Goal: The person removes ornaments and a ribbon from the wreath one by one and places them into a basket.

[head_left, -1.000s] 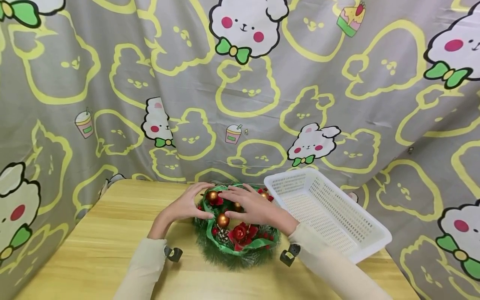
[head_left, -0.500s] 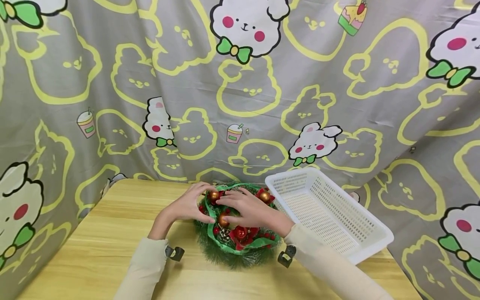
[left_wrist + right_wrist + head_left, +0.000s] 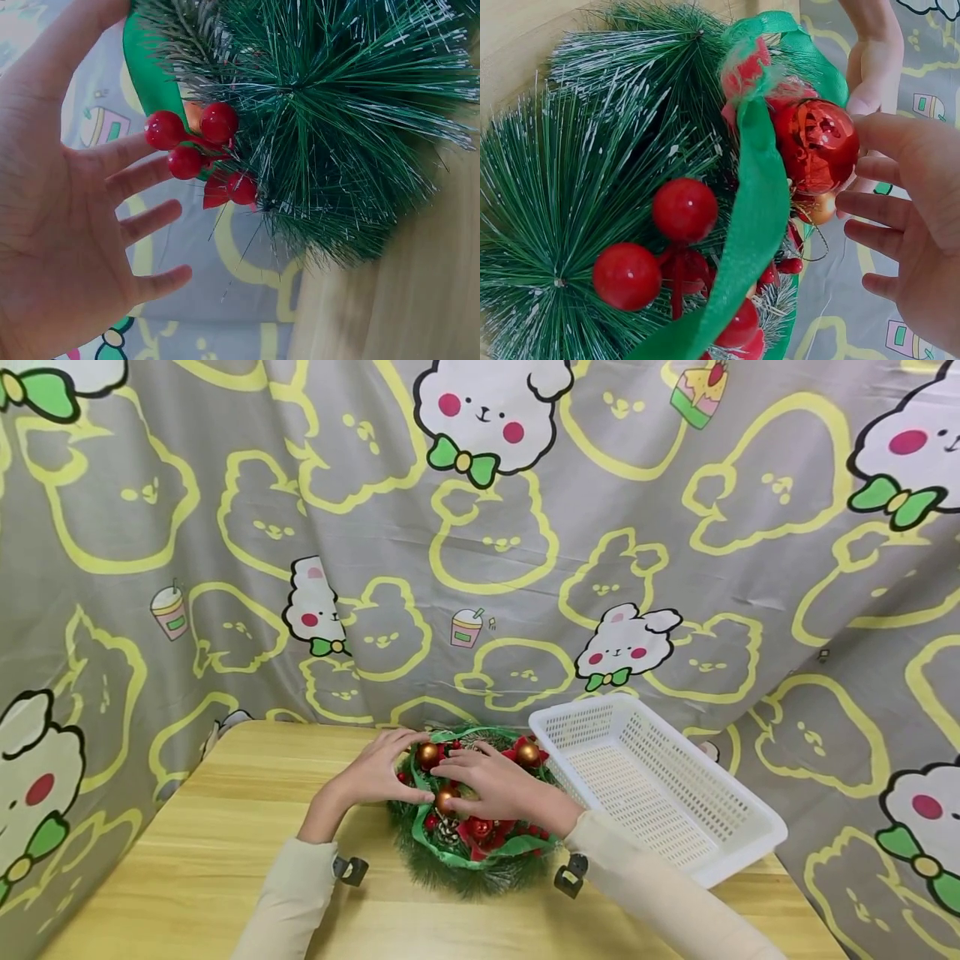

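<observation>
A Christmas wreath (image 3: 465, 881) of green needles lies on the table, dressed with a green ribbon (image 3: 757, 202), red berries (image 3: 165, 131), a pinecone (image 3: 447, 833), and copper-coloured and red baubles. At its left side my left hand (image 3: 375, 774) curves with fingers spread, thumb towards the middle. My right hand (image 3: 498, 787) hovers over the wreath's centre, fingers extended loosely to the left, its thumb close by a copper-coloured bauble (image 3: 446, 800). In the right wrist view its fingers overlap the edge of a shiny red bauble (image 3: 821, 146). Neither hand grips anything.
To the right of the wreath, a white perforated plastic basket (image 3: 660, 793) stands at an angle and reaches the table's right edge. Behind the wooden table (image 3: 187, 860) hangs a grey patterned curtain (image 3: 390, 535). Small black wrist cameras sit under both sleeves.
My right hand has shifted slightly left and towards me, uncovering the copper-coloured bauble at the back right. My left hand, the wreath and the basket stay nearly in place.
</observation>
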The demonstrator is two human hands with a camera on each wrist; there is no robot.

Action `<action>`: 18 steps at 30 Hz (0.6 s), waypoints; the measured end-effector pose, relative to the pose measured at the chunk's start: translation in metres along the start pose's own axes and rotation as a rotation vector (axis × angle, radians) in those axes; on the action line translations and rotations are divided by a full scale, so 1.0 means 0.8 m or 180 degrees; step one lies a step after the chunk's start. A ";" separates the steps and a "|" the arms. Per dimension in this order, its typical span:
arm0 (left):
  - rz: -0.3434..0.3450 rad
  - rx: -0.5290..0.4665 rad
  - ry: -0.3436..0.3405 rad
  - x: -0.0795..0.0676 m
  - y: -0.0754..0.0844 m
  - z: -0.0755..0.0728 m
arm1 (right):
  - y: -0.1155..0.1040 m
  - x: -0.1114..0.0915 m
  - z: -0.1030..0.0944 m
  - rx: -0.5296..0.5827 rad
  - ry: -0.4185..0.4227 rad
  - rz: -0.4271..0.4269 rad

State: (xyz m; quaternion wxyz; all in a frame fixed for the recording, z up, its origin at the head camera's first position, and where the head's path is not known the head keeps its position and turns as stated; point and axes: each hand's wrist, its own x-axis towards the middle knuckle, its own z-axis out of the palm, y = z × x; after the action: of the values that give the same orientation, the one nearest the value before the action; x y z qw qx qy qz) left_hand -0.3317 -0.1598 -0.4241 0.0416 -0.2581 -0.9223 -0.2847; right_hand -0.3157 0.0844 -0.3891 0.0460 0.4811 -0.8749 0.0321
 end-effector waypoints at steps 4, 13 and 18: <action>-0.0009 0.0020 -0.0037 -0.001 -0.002 0.001 | 0.000 0.001 0.002 -0.0025 -0.0011 -0.0009; 0.0073 0.0057 -0.0083 0.000 -0.005 0.002 | -0.003 0.004 0.000 -0.0049 -0.0004 -0.0102; 0.0079 0.0028 -0.0124 0.000 -0.005 0.003 | -0.006 0.005 0.001 -0.0148 -0.0006 -0.0153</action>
State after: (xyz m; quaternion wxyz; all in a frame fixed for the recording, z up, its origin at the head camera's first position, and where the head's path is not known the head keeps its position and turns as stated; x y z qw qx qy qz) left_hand -0.3337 -0.1617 -0.4279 0.0283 -0.2748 -0.9209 -0.2751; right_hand -0.3142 0.0783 -0.3895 0.0571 0.5007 -0.8637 0.0101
